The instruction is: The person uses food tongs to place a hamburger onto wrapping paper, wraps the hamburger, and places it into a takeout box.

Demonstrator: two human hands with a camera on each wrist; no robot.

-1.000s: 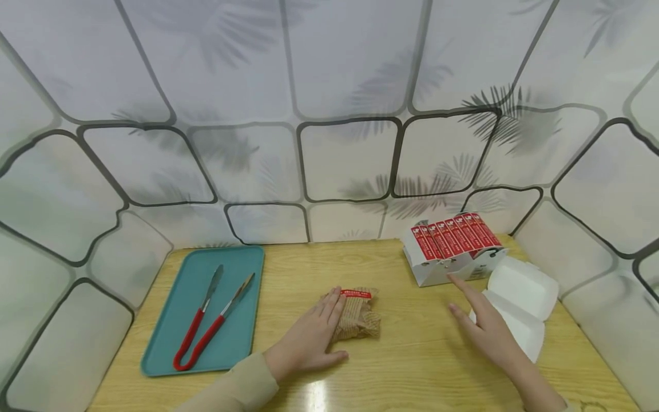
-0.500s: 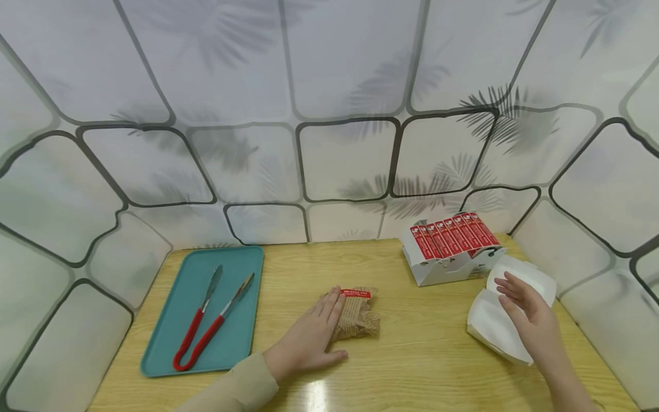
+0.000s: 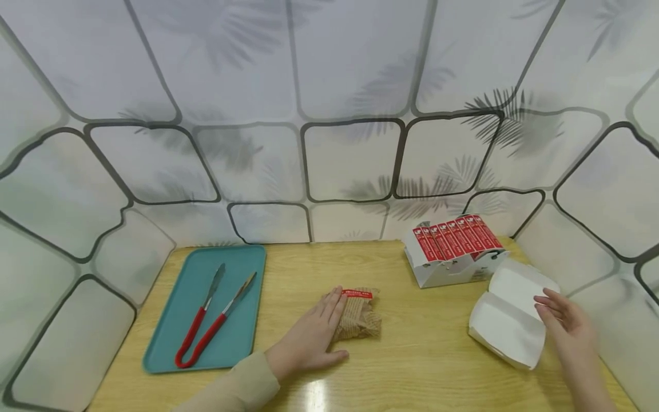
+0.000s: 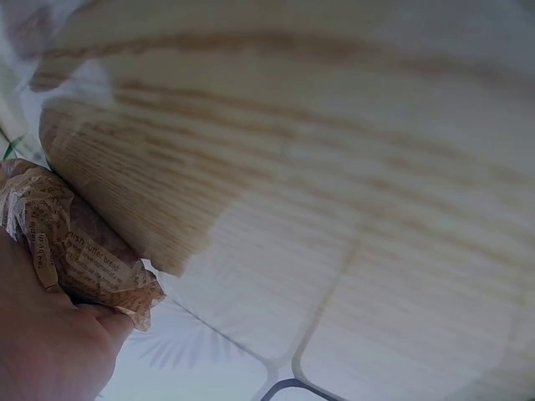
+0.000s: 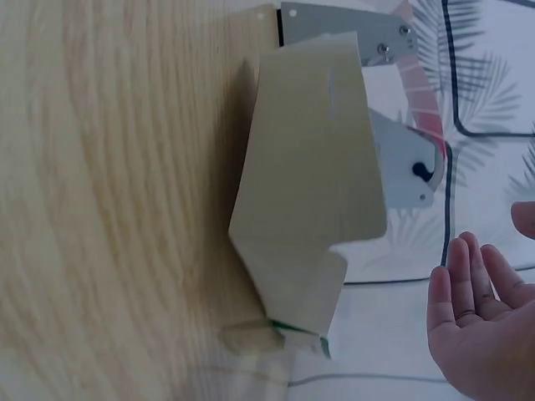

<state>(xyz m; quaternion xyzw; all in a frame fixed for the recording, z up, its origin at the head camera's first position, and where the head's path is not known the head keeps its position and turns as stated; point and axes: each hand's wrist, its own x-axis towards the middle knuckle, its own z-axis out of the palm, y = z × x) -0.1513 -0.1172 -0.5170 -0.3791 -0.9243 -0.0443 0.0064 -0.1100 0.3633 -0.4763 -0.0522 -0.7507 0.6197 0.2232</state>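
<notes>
on your left, u-shaped red-handled metal tongs (image 3: 210, 339) lie on a teal rectangular tray (image 3: 235, 340). your left hand (image 3: 311, 340) rests ungripping, fingers extended, on a brown printed-paper packet (image 3: 360, 316) on the wooden surface (image 3: 422, 360). rightward: a white cardboard box (image 3: 443, 277) of red-topped packs (image 3: 455, 238), an opened white clamshell carton (image 3: 507, 327), and your right hand (image 3: 571, 329) beside it, holding nothing.

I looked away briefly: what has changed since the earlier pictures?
The right hand has moved rightward, from the left side of the open white container to its right; nothing was visibly taken hold of or let go. The left hand stays on the brown packet, the tongs on the tray.
</notes>
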